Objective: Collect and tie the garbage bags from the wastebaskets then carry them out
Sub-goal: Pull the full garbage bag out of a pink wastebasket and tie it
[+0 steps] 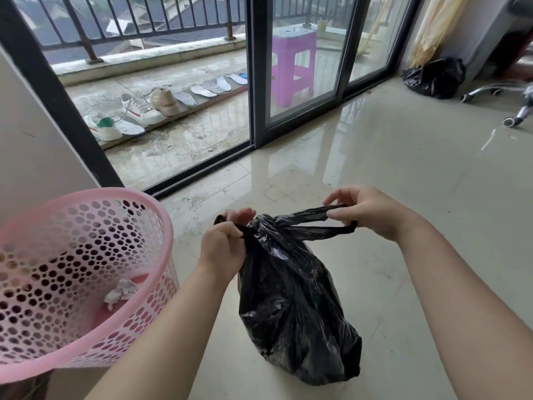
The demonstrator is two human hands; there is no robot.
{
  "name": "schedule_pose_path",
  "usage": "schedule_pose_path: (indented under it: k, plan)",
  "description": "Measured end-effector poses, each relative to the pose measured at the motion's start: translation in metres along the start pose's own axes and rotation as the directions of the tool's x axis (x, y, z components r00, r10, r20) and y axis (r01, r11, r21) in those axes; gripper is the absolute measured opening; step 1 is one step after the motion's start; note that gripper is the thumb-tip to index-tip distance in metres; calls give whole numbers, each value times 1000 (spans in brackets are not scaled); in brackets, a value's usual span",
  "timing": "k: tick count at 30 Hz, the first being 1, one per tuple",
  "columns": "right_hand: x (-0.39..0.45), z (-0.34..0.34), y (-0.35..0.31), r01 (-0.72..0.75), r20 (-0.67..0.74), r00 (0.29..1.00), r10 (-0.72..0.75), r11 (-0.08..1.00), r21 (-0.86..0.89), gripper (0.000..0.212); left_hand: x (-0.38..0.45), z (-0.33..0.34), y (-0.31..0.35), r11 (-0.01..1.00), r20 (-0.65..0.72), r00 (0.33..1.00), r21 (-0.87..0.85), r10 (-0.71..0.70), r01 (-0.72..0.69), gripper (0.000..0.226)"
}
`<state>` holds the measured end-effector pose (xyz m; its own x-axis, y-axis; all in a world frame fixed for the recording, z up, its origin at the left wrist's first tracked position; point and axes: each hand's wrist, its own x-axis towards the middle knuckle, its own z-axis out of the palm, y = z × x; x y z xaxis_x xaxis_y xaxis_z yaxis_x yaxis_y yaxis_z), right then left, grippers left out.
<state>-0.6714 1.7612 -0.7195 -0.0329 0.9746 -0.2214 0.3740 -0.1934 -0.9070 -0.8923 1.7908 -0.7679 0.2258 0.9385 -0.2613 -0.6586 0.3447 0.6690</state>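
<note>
Both hands tying the bag
Left hand [223,245] and right hand [364,212] each grip a handle of the crinkled black plastic garbage bag [291,298] at lower centre; cross them snugly.

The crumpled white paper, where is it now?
In the head view, lower left: the crumpled white paper lies inside the pink wastebasket, left of the black garbage bag.

A sliding glass door [300,62] is standing partly open onto a wet balcony. Just beyond its track, sneakers [138,109] and loose insoles [212,88] are lying in a row. Behind the glass, a purple plastic stool [292,64] is standing. Right of the door, yellowish curtains [432,27] are hanging, with chair casters [510,121] showing nearby.
</note>
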Motion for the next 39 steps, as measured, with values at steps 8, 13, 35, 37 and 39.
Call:
schedule_pose_path:
  k: [8, 13, 35, 37, 39]
  plan:
    - [-9, 16, 22, 65, 24, 987, -161, 522, 850, 30, -3, 5, 1, 995, 93, 991, -19, -96, 98, 51]
    - [15, 41, 13, 42, -93, 993, 77, 504, 863, 55, 3, 12, -8, 966, -27, 998, -254, -52, 43, 71]
    - [-13, 6, 106, -186, -450, 849, 276, 954, 234, 29, 7, -46, -10, 384, -44, 966, 922, 253, -58, 35]
    - [-18, 3, 113, -116, -420, 833, 360, 856, 504, 57, 8, -43, -10, 721, -259, 934, 693, 248, 1, 18]
    - [-26, 8, 125, -144, -388, 802, 453, 778, 612, 53, 4, -46, -19, 842, -442, 879, 531, 180, 95, 69]
